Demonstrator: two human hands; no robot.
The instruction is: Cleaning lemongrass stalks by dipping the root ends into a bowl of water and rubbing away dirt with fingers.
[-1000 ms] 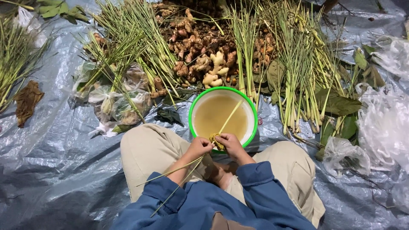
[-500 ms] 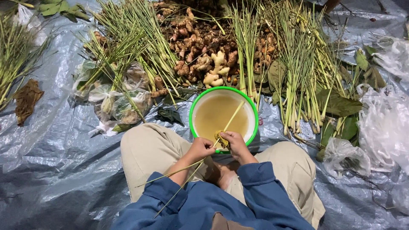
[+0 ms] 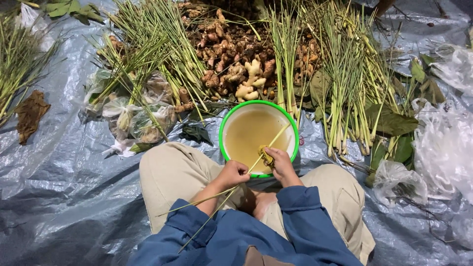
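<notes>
Two hands work over the green-rimmed basin [image 3: 224, 133]: I see left hand [image 3: 233, 173] fingers closed on a lemongrass stalk [image 3: 268, 143], right hand [image 3: 280, 162] fingers pinching its yellow base; rinsing judged underway.

Glossy green plastic basin [image 3: 224, 129], crinkled shiny plastic tarp [image 3: 59, 167], knobbly matt ginger roots [image 3: 246, 79].

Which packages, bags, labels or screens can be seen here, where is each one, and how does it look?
No labels, signs or screens show; only plastic bags.
Clear bags: left of the green bowl, crumpled, tied, holding green stalks and roots.
Clear bag: by the person's right knee, small, crumpled.
Loose clear bags: far right on the grey tarp, heaped, whitish.
</notes>
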